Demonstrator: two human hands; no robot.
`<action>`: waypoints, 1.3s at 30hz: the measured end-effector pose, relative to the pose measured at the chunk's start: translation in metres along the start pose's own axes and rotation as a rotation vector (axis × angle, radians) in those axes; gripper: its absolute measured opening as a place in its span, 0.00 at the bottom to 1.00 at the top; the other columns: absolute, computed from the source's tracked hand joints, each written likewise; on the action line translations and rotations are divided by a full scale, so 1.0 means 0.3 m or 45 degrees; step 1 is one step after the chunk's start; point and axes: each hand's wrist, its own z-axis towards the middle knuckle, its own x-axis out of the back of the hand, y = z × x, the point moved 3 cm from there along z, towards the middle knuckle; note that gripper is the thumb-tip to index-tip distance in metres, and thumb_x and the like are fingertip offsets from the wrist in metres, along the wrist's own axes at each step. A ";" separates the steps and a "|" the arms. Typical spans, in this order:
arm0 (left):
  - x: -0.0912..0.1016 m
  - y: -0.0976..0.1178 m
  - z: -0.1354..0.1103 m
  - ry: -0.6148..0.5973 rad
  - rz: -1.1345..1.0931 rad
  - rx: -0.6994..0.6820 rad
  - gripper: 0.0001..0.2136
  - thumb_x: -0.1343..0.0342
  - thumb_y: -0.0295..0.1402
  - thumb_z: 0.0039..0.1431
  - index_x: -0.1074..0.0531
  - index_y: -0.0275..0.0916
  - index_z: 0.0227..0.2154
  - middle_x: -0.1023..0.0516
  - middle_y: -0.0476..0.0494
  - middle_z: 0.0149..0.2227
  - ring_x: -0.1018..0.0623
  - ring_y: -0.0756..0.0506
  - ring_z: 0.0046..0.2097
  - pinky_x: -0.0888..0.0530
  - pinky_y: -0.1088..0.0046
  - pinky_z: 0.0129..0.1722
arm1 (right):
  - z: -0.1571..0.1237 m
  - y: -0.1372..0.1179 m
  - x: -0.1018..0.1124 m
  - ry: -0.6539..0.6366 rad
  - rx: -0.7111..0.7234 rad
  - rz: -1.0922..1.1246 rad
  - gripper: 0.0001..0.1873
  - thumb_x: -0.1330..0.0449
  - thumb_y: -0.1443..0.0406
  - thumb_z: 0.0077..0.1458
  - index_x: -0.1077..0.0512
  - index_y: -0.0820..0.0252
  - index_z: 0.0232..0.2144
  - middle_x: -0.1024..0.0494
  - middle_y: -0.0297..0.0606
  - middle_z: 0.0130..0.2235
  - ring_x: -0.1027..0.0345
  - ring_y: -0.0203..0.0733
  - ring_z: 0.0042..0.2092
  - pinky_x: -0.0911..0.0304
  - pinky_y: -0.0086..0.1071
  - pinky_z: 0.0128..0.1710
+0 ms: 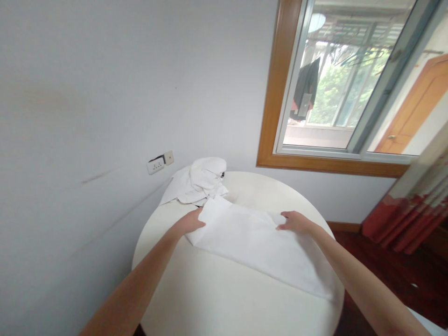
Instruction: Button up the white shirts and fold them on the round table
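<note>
– On the round table, centre to right: we log one white cloth spread flat. It runs slantwise from the far left to the near right rim, where its end reaches the table's edge.

– Agreed. We note both hands at its far side. The left hand sits at the far-left corner and the right hand at the far edge, well apart, with the cloth's width between them.

– Grip?

– The right hand lies palm down with its fingers loose and apart, resting on the fabric and not closed on it. The left has its fingers bent over the corner. We cannot tell whether they pinch it or only press.

– Why so placed, in our reading?

– Two hands at opposite ends of one edge keep that edge taut and straight. The fabric between them looks smooth, with a small ridge just beside the right fingers. The bare table near us leaves room for the cloth to lie flat.

– Surroundings?

– At the far left of the table a heap of white laundry lies crumpled, just beside the spread cloth's corner. We judge it is set there to stay clear of the flat piece. A wall socket is left of the heap. To the far right is a window, with a dark garment hanging outside it. A curtain is at the right edge.
</note>
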 end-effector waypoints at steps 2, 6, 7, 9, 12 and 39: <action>0.013 0.062 0.032 0.075 0.090 -0.052 0.26 0.46 0.34 0.50 0.38 0.39 0.55 0.31 0.41 0.55 0.31 0.41 0.55 0.35 0.70 0.51 | -0.086 0.005 0.002 0.019 -0.020 0.067 0.33 0.40 0.47 0.44 0.32 0.59 0.49 0.24 0.45 0.44 0.30 0.49 0.43 0.40 0.34 0.42; 0.058 0.277 0.153 0.255 0.265 -0.194 0.21 0.50 0.33 0.56 0.39 0.44 0.54 0.26 0.41 0.49 0.27 0.41 0.50 0.33 0.65 0.46 | -0.225 0.045 0.027 0.190 -0.131 0.165 0.26 0.41 0.51 0.47 0.32 0.58 0.45 0.24 0.44 0.43 0.30 0.49 0.43 0.40 0.34 0.41; 0.074 0.349 0.192 0.301 0.297 -0.251 0.19 0.51 0.32 0.57 0.38 0.45 0.53 0.25 0.41 0.46 0.26 0.41 0.48 0.33 0.65 0.45 | -0.247 0.065 0.037 0.252 -0.162 0.192 0.24 0.42 0.51 0.48 0.32 0.59 0.45 0.24 0.44 0.43 0.31 0.48 0.43 0.41 0.34 0.41; 0.102 0.495 0.272 0.416 0.341 -0.347 0.16 0.54 0.31 0.59 0.35 0.43 0.50 0.24 0.40 0.42 0.26 0.41 0.46 0.33 0.64 0.44 | -0.275 0.114 0.056 0.389 -0.248 0.241 0.23 0.44 0.52 0.50 0.33 0.59 0.44 0.24 0.44 0.42 0.30 0.47 0.43 0.40 0.33 0.41; 0.101 0.664 0.368 0.606 0.352 -0.433 0.16 0.56 0.28 0.61 0.36 0.42 0.51 0.26 0.38 0.45 0.31 0.40 0.51 0.38 0.61 0.50 | -0.288 0.201 0.069 0.552 -0.471 0.260 0.23 0.44 0.54 0.51 0.34 0.61 0.46 0.24 0.44 0.41 0.30 0.47 0.41 0.40 0.32 0.39; -0.293 0.245 0.041 0.615 -0.124 -0.554 0.18 0.54 0.33 0.59 0.36 0.38 0.52 0.32 0.39 0.53 0.33 0.43 0.55 0.36 0.60 0.56 | 0.015 0.044 -0.096 0.211 -0.701 -0.087 0.37 0.72 0.40 0.55 0.58 0.41 0.63 0.64 0.36 0.67 0.71 0.56 0.66 0.69 0.65 0.56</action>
